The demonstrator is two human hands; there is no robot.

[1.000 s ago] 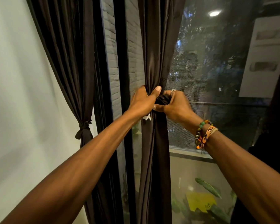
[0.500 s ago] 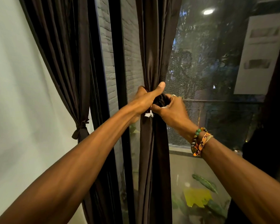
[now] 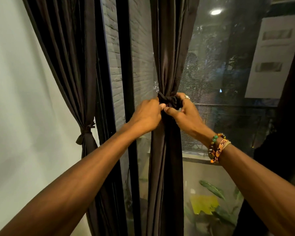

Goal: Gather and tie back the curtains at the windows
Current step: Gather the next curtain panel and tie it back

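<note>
Curtain (image 3: 169,48) bunched into a narrow column just right of the frame (image 3: 126,65), tie (image 3: 171,101) wrapped round it. Left hand (image 3: 146,116) pinches the tie's left side, fingers (image 3: 158,106) curled. Right hand (image 3: 186,114) grips the knot from the right, fingers curled round it. Second curtain (image 3: 70,65), left of the frame, already tied. Bracelets (image 3: 216,147) on right wrist.
</note>
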